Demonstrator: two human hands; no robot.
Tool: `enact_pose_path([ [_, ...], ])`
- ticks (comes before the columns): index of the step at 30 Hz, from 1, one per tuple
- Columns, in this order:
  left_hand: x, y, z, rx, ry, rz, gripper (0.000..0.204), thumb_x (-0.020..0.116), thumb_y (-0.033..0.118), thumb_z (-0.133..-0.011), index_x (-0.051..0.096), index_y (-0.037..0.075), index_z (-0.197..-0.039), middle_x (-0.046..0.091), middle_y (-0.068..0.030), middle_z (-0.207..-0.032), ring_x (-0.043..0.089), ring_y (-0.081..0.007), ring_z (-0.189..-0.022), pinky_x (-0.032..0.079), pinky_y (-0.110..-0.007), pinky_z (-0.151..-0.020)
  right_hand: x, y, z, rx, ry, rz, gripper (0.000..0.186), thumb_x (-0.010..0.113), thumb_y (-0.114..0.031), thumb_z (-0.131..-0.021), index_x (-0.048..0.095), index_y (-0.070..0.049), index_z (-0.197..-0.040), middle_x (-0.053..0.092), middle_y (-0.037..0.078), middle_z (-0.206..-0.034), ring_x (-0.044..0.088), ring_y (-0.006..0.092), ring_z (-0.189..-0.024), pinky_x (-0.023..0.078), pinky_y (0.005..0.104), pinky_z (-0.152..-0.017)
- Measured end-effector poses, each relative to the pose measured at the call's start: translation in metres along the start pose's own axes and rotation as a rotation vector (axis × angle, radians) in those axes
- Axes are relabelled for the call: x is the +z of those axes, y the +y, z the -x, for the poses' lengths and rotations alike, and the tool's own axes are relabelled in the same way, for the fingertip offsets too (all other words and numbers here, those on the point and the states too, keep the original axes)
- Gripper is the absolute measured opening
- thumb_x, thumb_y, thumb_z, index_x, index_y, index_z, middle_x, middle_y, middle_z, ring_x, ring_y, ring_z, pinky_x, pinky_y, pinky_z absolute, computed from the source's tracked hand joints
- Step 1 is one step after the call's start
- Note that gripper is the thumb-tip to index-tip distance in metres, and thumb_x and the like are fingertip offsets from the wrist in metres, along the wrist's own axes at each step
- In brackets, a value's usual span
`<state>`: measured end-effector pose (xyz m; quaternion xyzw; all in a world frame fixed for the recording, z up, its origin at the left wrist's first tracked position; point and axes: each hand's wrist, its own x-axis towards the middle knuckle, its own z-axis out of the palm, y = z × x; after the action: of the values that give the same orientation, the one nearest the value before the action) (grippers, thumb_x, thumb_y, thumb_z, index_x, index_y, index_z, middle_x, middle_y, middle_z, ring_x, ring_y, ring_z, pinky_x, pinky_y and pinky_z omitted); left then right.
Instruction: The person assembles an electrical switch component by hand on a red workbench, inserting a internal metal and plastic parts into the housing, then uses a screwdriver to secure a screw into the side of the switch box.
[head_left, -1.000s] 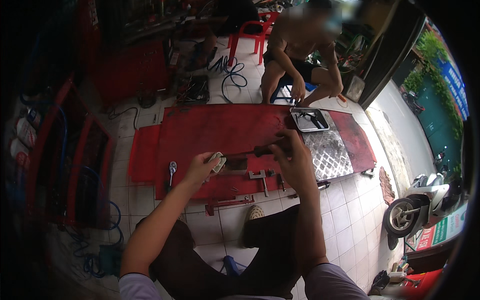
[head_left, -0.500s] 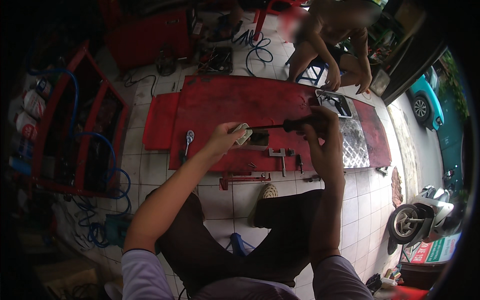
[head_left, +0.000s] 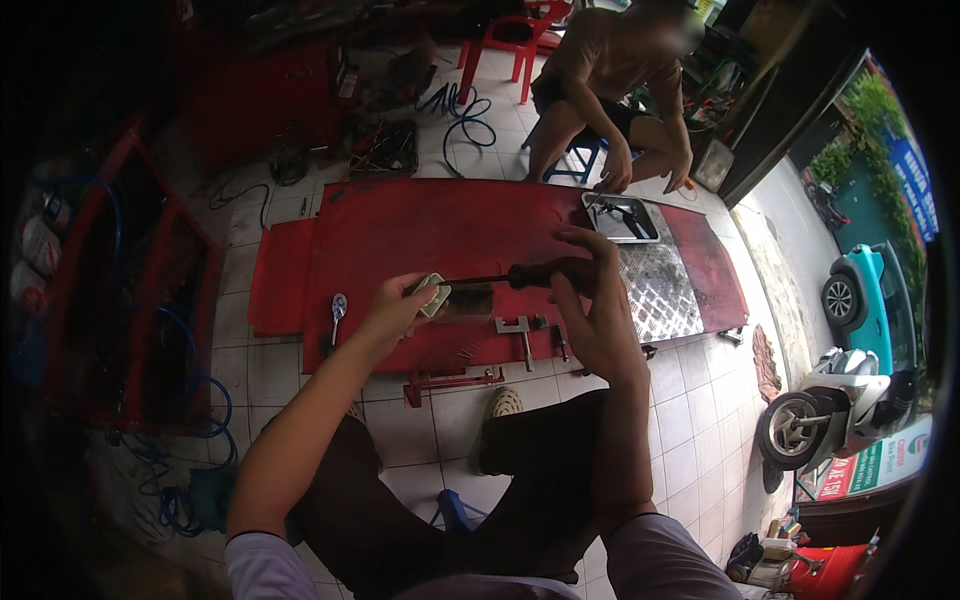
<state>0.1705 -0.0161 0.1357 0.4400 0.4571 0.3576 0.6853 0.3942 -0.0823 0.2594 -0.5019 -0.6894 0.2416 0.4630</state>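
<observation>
Screwdriver point(head_left: 530, 274): it is in the air above the red table point(head_left: 400, 220), between the two hands of the person; its handle is dark and its shaft is thin.
Long axis: nearly level across the view, from right to left, with the tip end slightly lower in the picture.
Pointing: the tip is toward the left and meets the pale piece point(head_left: 433, 296); whether it enters this piece, I cannot tell.
Left hand point(head_left: 402, 303): thumb and fingers are pinching the pale piece.
Right hand point(head_left: 605, 310): it is around the handle, with thumb and forefinger spread apart; how firmly the other fingers press, I cannot tell.
Table surface: red and stained with dark marks; toward the right it has a patterned metal sheet point(head_left: 655, 285), with more red beyond.
Near edge of table: a ratchet point(head_left: 338, 315) lies to the left, and a T-shaped metal tool point(head_left: 520, 335) lies nearer to the middle.
Tray: a shallow tray point(head_left: 622, 240) with dark parts stands at the far right side.
Co-worker: a person point(head_left: 610, 95) sits across the table, one hand near the tray.
Floor: white tiles point(head_left: 400, 445), with a coiled blue hose point(head_left: 470, 130) behind the table, near a red chair point(head_left: 515, 48).
Open side: at right, a scooter point(head_left: 800, 420) stands near the tiles, and a turquoise car point(head_left: 868, 300) is behind it.
</observation>
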Motion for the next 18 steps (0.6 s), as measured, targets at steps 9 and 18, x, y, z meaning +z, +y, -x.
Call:
enact_pose_path([
  [9, 0.007, 0.002, -0.001, -0.005, -0.039, 0.006, 0.026, 0.051, 0.015, -0.091, 0.052, -0.002, -0.111, 0.063, -0.0093, -0.089, 0.061, -0.0135, -0.074, 0.049, -0.025, -0.051, -0.017, -0.008, -0.004, -0.091, 0.024, 0.148, 0.028, 0.066, -0.015, -0.079, 0.049, -0.002, -0.098, 0.064, 0.012, -0.084, 0.065, 0.0251, -0.078, 0.049, 0.0334, -0.066],
  [18, 0.005, 0.003, 0.005, -0.006, -0.036, -0.01, 0.026, 0.051, 0.018, -0.091, 0.053, 0.002, -0.111, 0.063, -0.0061, -0.09, 0.061, -0.012, -0.077, 0.049, -0.024, -0.056, -0.01, -0.008, -0.005, -0.096, 0.032, 0.126, 0.03, 0.067, -0.013, -0.079, 0.047, -0.001, -0.097, 0.063, 0.013, -0.085, 0.065, 0.0246, -0.078, 0.05, 0.0322, -0.068],
])
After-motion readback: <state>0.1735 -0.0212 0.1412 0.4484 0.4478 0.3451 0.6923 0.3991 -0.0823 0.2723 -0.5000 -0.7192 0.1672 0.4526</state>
